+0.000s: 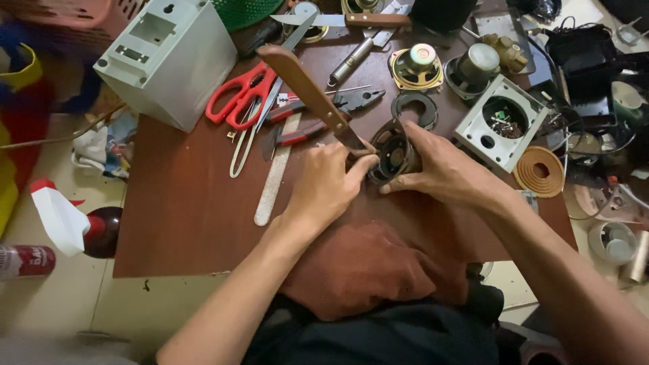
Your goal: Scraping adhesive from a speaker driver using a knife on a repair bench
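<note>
Speaker frame [394, 154]: on the table [182, 216], between my left hand [324, 186] and my right hand [443, 169], touching both.
Knife [312, 94]: in my left hand, handle slanting up and left, tip at the frame's left edge.
Scissors [253, 94]: left of the knife handle.
File [276, 172]: left of my left hand, flat on the table.
Plastic box [167, 57]: far left corner, behind the scissors.
Pliers [355, 99]: behind the frame.
Square housing [501, 122]: right of my right hand.
Coil [539, 170]: just before the housing.

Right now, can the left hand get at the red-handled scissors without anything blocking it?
Probably not at once: the left hand is gripping a wooden-handled knife against the speaker frame. The red-handled scissors lie uncovered nearby, so the path itself looks free.
</note>
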